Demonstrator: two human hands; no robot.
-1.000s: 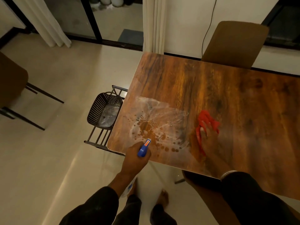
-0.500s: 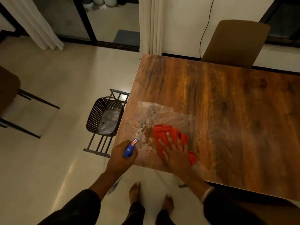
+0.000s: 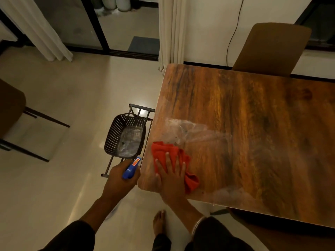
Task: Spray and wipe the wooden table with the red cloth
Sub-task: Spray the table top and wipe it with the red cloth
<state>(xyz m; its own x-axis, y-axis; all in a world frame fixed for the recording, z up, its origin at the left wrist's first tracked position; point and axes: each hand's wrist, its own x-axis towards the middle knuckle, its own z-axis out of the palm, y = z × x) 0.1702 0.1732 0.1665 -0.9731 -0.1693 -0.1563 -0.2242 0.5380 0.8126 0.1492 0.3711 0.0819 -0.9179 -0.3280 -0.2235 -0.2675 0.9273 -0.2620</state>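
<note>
Right fingers (image 3: 167,161): straight, spread apart, pressed flat on top of the cloth; nothing pinched.
Right hand (image 3: 171,175): palm down at the near left corner of the tabletop; thin bangle at the wrist, dark sleeve behind.
Red cloth (image 3: 163,151): crumpled, flat on the wood under the right hand; bunched past the fingertips, one tail sticking out on the right side of the palm; left edge near the table's left edge.
Left fingers (image 3: 126,164): curled round the blue spray head, clamped on it.
Left hand (image 3: 119,176): off the table, just beside its near left corner, above the floor.
Spray bottle (image 3: 131,168): blue trigger head with orange label at the nozzle, pointing up and toward the table; body mostly hidden below the hand.
Wooden table (image 3: 253,124): dark grained top; pale wet smear just beyond the cloth, running right; fainter haze along the near edge.
Basket (image 3: 116,134): dark perforated plastic, clear liner inside, sitting on a metal rack (image 3: 139,110) just beside the table's left edge.
Chair (image 3: 272,48): brown back, at the far side of the table, against the wall.
Second chair (image 3: 10,105): far left, well apart, on the pale floor.
Bare foot (image 3: 159,221): on the floor below the near edge.
</note>
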